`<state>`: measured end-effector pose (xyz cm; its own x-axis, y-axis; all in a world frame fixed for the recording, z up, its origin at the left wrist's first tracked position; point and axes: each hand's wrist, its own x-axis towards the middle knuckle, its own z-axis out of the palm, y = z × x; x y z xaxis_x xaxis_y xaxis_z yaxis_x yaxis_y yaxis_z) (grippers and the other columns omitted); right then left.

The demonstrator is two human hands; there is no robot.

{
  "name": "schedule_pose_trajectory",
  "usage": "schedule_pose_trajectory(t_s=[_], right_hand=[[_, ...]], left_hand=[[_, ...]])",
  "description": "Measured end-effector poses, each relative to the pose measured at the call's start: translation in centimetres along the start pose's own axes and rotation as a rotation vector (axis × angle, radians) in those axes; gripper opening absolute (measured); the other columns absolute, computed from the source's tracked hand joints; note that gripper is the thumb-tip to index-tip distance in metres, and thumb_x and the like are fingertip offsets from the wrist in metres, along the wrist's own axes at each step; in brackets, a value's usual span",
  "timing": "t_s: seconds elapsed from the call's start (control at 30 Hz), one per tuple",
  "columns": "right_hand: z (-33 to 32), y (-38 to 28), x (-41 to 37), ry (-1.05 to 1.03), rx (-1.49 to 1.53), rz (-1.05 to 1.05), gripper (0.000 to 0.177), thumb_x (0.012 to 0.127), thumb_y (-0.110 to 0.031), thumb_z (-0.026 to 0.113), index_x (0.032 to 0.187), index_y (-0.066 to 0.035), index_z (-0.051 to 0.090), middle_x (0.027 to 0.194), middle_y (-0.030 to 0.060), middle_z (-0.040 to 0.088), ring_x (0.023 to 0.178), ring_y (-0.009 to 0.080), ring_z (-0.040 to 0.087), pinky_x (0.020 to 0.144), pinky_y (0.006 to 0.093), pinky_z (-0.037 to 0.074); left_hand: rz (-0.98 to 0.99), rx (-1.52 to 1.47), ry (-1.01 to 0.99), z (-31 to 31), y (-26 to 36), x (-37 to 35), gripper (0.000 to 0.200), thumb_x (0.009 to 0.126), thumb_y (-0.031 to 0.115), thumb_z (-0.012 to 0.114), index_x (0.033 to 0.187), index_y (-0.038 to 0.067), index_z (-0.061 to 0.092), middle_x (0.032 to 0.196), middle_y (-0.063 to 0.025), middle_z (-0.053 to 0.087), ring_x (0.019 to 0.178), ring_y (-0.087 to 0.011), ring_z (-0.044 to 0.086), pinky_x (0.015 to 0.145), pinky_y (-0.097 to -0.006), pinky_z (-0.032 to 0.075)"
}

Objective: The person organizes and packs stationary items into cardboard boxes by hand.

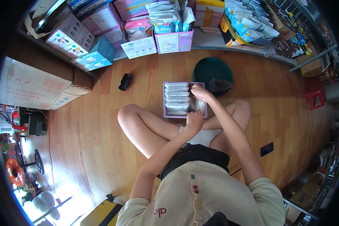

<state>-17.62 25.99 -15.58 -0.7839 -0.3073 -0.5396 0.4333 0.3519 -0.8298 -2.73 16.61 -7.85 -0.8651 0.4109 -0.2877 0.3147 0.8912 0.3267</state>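
Observation:
A pink-edged box (164, 100) stands on the floor in front of my crossed legs. A row of white, plastic-wrapped packets (177, 100) fills its left side, and clear-wrapped packets (199, 106) lie in its right side. At the far right corner of the box, my right hand (200, 92) reaches in with fingers closed; their tips are hidden against the contents. My left hand (194, 120) is curled at the near edge, fingers bent over the packets on the right. What either hand grips cannot be made out.
Behind the box is a dark green round tub (203, 69) with a dark cloth (219, 86) inside. A black object (125, 81) lies left, a phone (266, 149) right. Mask boxes (174, 42) line the shelf ahead. A large carton (34, 84) is left, a red stool (314, 93) right.

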Motion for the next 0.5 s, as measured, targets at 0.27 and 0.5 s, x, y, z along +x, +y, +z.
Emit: schedule_pose_trajectory(t_s=[0.27,0.5], right_hand=[[-4.2,-8.2,-12.3,0.255,0.277,-0.207,0.027,0.088,-0.001,0.043,0.109,0.008,0.059,0.103,0.0163,0.064,0.088,0.0203,0.064,0.073,0.0317,0.054],[-2.5,-3.0,-15.5,0.359,-0.382,-0.574,0.019,0.08,0.0,0.052,0.091,-0.001,0.068,0.088,0.0162,0.064,0.08,0.0323,0.062,0.072,0.0367,0.049]], left_hand=[[0.178,-0.028,0.475,-1.9,-0.6,-1.3,0.081,0.065,0.051,0.075,0.107,-0.012,0.046,0.113,-0.0236,0.047,0.104,-0.034,0.054,0.084,-0.0383,0.049],[0.032,-0.042,-0.311,-2.0,-1.0,1.1,0.085,0.065,0.053,0.075,0.108,-0.016,0.047,0.113,-0.025,0.047,0.1,-0.0367,0.056,0.082,-0.0401,0.051]])
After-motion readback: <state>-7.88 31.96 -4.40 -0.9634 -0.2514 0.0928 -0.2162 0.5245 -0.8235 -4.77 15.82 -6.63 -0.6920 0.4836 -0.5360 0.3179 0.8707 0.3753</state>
